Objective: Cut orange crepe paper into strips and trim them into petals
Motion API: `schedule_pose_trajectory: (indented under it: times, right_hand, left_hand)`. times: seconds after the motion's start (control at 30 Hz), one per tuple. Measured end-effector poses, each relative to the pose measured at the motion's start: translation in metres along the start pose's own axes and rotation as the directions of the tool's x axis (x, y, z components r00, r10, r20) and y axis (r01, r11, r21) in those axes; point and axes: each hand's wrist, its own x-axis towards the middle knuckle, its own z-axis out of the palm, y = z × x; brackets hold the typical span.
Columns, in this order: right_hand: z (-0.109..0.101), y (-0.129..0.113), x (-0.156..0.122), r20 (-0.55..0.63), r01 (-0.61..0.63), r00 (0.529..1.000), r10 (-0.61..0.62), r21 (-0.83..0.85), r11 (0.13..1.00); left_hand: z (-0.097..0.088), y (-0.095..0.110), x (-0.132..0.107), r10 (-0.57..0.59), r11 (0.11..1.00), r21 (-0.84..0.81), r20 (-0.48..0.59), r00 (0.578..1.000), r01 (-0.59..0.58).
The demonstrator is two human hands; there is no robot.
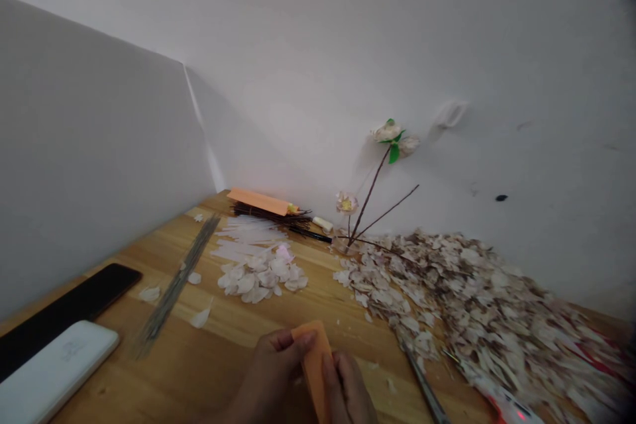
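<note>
Over the front of the wooden table [223, 371], a folded piece of orange paper [316, 361] is held upright between both my hands. My left hand [273, 368] pinches its upper left edge with the thumb across its face. My right hand [350, 387] grips the right edge lower down, fingers bent around it. Beyond them lies a small heap of pale petals [261, 278]. A metal tool [422, 384], perhaps scissors or tweezers, lies to the right of my right hand. Its lower end is cut off by the frame.
Thin wires [181, 281], a black phone [69, 305] and a white power bank [54, 371] lie left. More orange paper [261, 201] rests on dark stems at the back. Handmade flowers [390, 136] lean near the wall. Loose petals [477, 278] and a red-lit white tool [507, 404] are right.
</note>
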Motion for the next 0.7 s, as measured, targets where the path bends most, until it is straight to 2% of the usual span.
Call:
schedule_pose_trajectory:
  times: [0.47,0.7]
  right_hand:
    - [0.0005,-0.001,0.0005,0.018,0.047,0.999,-0.046,-0.026,0.999]
    - [-0.0041,-0.0038,0.0014,0.065,0.007,0.998,-0.004,-0.042,0.999]
  left_hand:
    - [-0.0051,-0.0037,0.0031,0.011,1.0,0.017,0.01,1.0,-0.011]
    - [-0.004,-0.005,0.0002,0.028,0.999,0.045,0.013,1.0,-0.028]
